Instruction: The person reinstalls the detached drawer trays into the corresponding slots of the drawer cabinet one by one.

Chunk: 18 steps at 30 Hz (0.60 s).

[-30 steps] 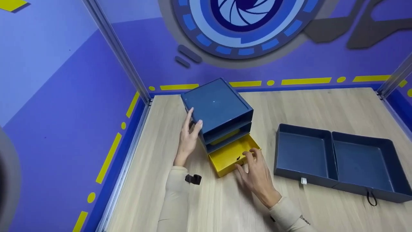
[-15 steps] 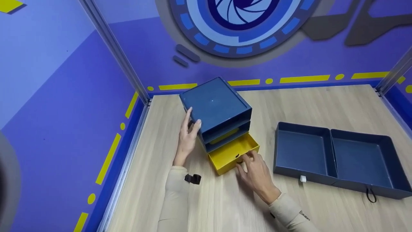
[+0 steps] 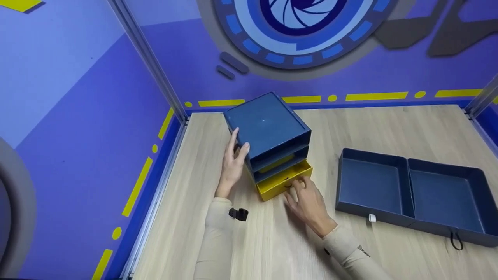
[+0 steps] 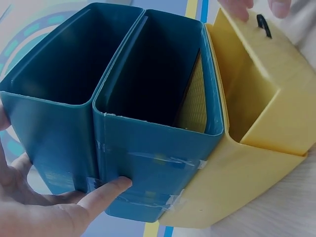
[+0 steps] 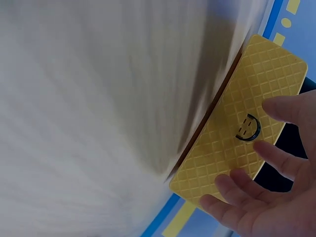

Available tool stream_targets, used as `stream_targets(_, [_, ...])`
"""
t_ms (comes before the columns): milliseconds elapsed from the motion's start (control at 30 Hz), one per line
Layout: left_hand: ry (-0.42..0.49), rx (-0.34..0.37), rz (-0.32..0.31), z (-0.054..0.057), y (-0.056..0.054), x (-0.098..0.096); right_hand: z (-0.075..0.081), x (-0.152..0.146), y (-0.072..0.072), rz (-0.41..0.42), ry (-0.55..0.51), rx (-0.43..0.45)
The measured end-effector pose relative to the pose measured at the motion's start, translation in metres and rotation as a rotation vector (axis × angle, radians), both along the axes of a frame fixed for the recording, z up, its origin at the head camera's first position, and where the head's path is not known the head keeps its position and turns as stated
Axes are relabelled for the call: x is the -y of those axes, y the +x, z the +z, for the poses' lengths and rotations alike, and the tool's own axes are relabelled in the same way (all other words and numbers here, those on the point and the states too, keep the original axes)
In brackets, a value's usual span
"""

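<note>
A stacked desktop drawer unit (image 3: 268, 124) has two dark blue tiers over a yellow bottom tier (image 4: 207, 182). Both blue bays show their fronts without drawers. The yellow drawer (image 3: 274, 188) sticks partway out of the bottom tier. My left hand (image 3: 232, 167) rests along the left side of the blue tiers, its fingers extended; the left wrist view shows a finger flat against the blue side. My right hand (image 3: 309, 202) has its fingertips at the yellow drawer's front. In the right wrist view, those spread fingers lie against the quilted yellow panel beside a black loop pull (image 5: 252, 129).
Two dark blue drawers (image 3: 369, 182) lie side by side on the wooden table (image 3: 319, 256), to the right. One has a white tab (image 3: 372, 218), the other a black loop (image 3: 456, 239). Blue-purple panels (image 3: 186, 58) bound the table behind and at left.
The yellow drawer has slid further into the bottom tier, and my right hand has moved forward with its front. My left hand has stayed on the unit's side.
</note>
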<state>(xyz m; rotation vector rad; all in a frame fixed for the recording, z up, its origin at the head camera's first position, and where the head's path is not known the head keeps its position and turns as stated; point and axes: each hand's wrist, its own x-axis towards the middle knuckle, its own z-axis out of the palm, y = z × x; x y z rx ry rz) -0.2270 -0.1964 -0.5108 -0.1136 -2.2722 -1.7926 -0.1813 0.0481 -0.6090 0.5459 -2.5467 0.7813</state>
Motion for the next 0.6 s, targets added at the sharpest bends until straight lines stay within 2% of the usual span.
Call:
stream_targets(367, [-0.008, -0.006, 0.021, -0.001, 0.000, -0.001, 0.002, 0.007, -0.011, 0.006, 0.039, 0.033])
stream_targets(600, [-0.017, -0.013, 0.016, -0.003, 0.001, -0.002, 0.002, 0.010, -0.011, 0.012, 0.074, 0.052])
